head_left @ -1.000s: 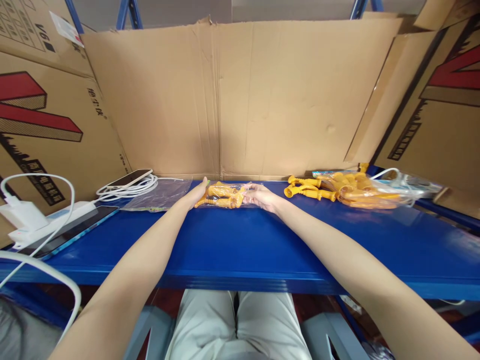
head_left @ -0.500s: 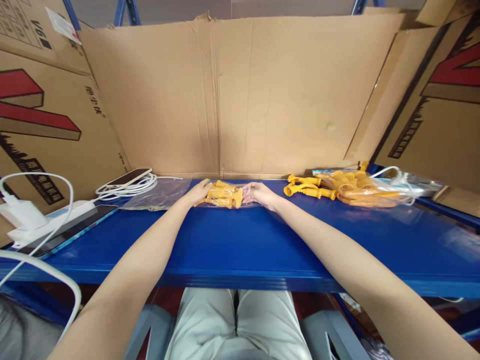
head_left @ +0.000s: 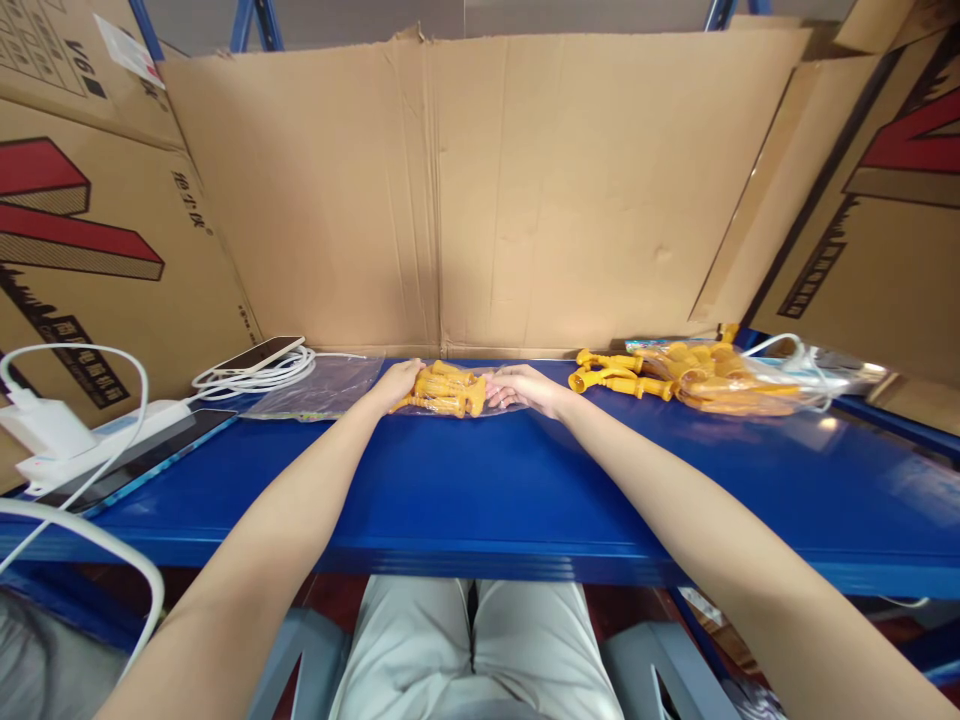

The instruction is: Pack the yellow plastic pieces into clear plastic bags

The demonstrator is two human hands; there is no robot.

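Note:
Between my hands, a clear plastic bag with several yellow plastic pieces (head_left: 448,390) in it lies on the blue shelf (head_left: 480,480), close to the cardboard at the back. My left hand (head_left: 400,384) is closed on the bag's left end. On the right, my right hand (head_left: 525,388) has its fingers bent and pinched on the clear plastic at the bag's other end. More yellow pieces (head_left: 622,376) lie loose to the right, beside another clear bag of yellow pieces (head_left: 720,378).
A flat clear bag (head_left: 319,388), a coiled white cable (head_left: 259,375) and a phone (head_left: 259,356) lie at the left. Nearer are a dark phone (head_left: 150,460) and a white power strip (head_left: 112,440). Cardboard (head_left: 562,190) walls the back.
My right hand has shifted very slightly to the right and its fingers have changed pose on the plastic. My left hand and the bagged pieces are almost unmoved.

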